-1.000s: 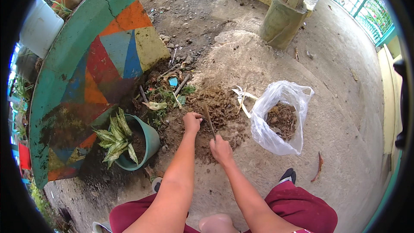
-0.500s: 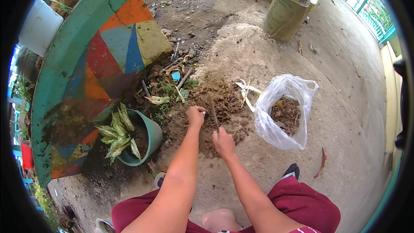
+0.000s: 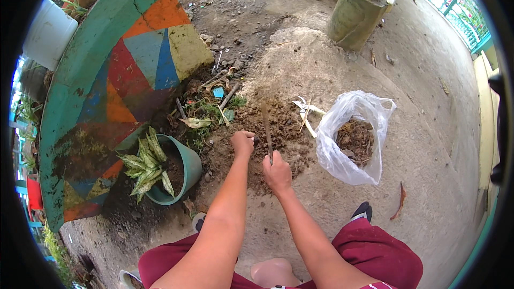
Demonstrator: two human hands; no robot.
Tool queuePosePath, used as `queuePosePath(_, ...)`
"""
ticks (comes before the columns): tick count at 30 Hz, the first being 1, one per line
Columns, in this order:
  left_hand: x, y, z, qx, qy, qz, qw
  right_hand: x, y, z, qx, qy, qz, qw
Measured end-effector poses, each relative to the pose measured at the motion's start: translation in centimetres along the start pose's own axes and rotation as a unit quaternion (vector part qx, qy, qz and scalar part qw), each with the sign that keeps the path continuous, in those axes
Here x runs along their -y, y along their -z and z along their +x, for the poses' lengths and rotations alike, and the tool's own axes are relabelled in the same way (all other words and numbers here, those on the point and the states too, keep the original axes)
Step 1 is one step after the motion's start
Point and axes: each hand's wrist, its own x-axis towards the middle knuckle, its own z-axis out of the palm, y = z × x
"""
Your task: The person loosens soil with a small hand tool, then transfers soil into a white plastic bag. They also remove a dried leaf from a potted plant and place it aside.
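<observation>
**Narrow brown tool in the right fist, tip over loose soil**

Item 1: narrow brown tool (image 3: pixel 266 123), long and thin, perhaps a blade; its soil colour makes kind and tip hard to tell. It lies in your right hand (image 3: pixel 277 173), whose fingers (image 3: pixel 267 165) are clenched round its near end.

Item 2: your left hand (image 3: pixel 242 143), just left of the tool and apart from it. Its fingers (image 3: pixel 251 136) are curled inward at the soil; whether they grip anything you cannot tell from this view.

Bearing: the tool's long axis runs from your right fist away from you, leaning slightly left. The patch of loose brown soil (image 3: pixel 289 123) spreads ahead of both hands, under and around the tool. Your right hand sits at its near side, your left at its left edge.

Item 3: clear plastic bag (image 3: pixel 327 155), open-mouthed, holding brown litter (image 3: pixel 354 142), right of the soil.

Item 4: white-handled shears (image 3: pixel 317 111), by their look, between soil and bag, a dry stalk (image 3: pixel 305 118) across them.

Item 5: green pot (image 3: pixel 191 168) with a variegated plant (image 3: pixel 145 166), left of your left hand.
</observation>
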Motion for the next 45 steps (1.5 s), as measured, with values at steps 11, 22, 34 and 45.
queuePosePath(11,1.0,-0.8,0.8,-0.031,-0.021,0.036,0.999,-1.4,-0.1,-0.6,0.057,-0.031,-0.059,0.996)
queuePosePath(22,1.7,-1.2,1.3,-0.053,-0.067,0.043,0.995,-2.8,-0.7,-0.4,0.097,-0.043,-0.083,0.991)
queuePosePath(34,2.8,-1.8,1.6,-0.076,-0.021,0.001,0.997,-2.6,-1.8,-0.9,0.096,-0.049,-0.085,0.991)
queuePosePath(45,1.8,-0.3,0.4,-0.018,-0.073,0.046,0.996,-3.2,-1.8,-1.2,0.149,-0.097,-0.104,0.979)
